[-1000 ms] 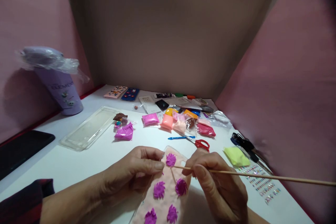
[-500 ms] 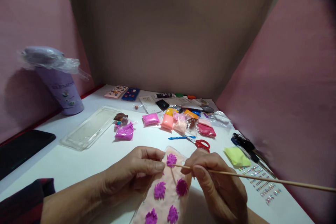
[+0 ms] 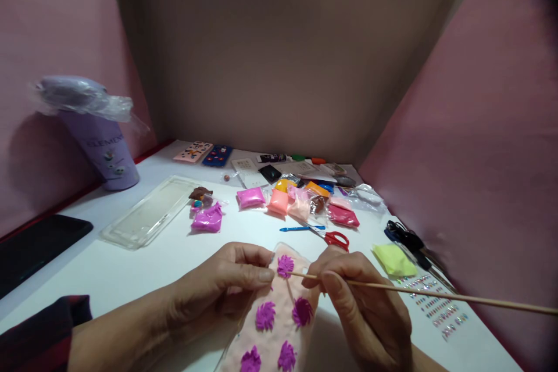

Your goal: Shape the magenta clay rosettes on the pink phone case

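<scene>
1. Pink partitions enclose a white table (image 3: 131, 267) strewn with clay packets (image 3: 279, 200).
2. Left hand (image 3: 218, 288) pinches the pink clay-covered phone case (image 3: 279, 319) by its edge, steadying it.
3. Right hand (image 3: 361, 308) grips a wooden skewer (image 3: 436, 293) like a pen, tip at the top purple flower (image 3: 285, 265).

A purple tumbler (image 3: 101, 148), topped with crinkled clear plastic, is seen standing at the far left of the white surface (image 3: 131, 267). A black slab (image 3: 35, 247) is laid flat near the left edge, and a clear tray (image 3: 148, 213) is set beside it. Clay packets are clustered mid-surface: magenta (image 3: 207, 219), pink (image 3: 250, 197), peach (image 3: 278, 201), red (image 3: 343, 215). Red-handled scissors (image 3: 335, 239) and a blue tool (image 3: 300, 228) are spotted just in front. A yellow-green piece (image 3: 393, 260) and rhinestone stickers (image 3: 436, 302) are found at right.
</scene>
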The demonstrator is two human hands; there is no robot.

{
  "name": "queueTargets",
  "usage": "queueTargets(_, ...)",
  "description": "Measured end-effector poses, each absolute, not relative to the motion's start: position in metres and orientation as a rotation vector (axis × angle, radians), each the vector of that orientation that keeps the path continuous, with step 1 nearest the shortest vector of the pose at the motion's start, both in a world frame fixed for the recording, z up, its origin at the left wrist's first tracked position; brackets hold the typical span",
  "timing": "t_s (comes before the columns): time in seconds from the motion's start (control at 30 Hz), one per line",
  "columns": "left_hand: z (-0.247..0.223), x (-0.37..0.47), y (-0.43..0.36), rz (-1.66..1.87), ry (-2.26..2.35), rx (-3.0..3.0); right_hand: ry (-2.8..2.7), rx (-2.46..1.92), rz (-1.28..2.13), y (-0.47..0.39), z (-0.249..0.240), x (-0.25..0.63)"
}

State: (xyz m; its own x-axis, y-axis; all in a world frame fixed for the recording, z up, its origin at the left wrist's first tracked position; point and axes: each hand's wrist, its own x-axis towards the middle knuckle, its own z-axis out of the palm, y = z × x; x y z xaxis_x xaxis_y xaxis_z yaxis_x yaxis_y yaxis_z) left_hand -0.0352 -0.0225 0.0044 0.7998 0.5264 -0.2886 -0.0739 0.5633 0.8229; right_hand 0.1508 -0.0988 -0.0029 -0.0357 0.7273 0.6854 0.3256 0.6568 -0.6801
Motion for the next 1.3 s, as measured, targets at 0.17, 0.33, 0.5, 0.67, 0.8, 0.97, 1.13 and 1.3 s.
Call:
queueTargets(0.17, 0.0008, -0.0344, -0.0212, 0.374, 0.531, 0.893, -1.615, -0.833, 0.423, -0.1000, -0.0006, 0.1512)
queueTargets(0.33, 0.0014, -0.0345, -0.0205, 0.368, 0.523, 0.914, -1.604, -0.856, 0.416, -0.1007, -0.0022, 0.1503)
queueTargets(0.5, 0.0013, -0.0347, -0.0210, 0.378, 0.529, 0.916, -1.619, -0.862, 0.406, -0.1007, -0.0029, 0.1497)
queueTargets(0.67, 0.0036, -0.0348, -0.0224, 0.375, 0.537, 0.893, -1.631, -0.882, 0.407, -0.1004, -0.0023, 0.1505)
queueTargets(0.8, 0.0068, -0.0349, -0.0236, 0.395, 0.559, 0.867, -1.644, -0.881, 0.411, -0.0996, -0.0026, 0.1517)
queueTargets(0.97, 0.0072, -0.0348, -0.0244, 0.388, 0.568, 0.864, -1.653, -0.888, 0.396, -0.0995, -0.0021, 0.1516)
queueTargets(1.13, 0.0084, -0.0341, -0.0247, 0.400, 0.581, 0.845, -1.622, -0.894, 0.403, -0.1005, -0.0007, 0.1505)
queueTargets(1.3, 0.0099, -0.0345, -0.0239, 0.387, 0.565, 0.854, -1.581, -0.861, 0.410, -0.1015, -0.0013, 0.1509)
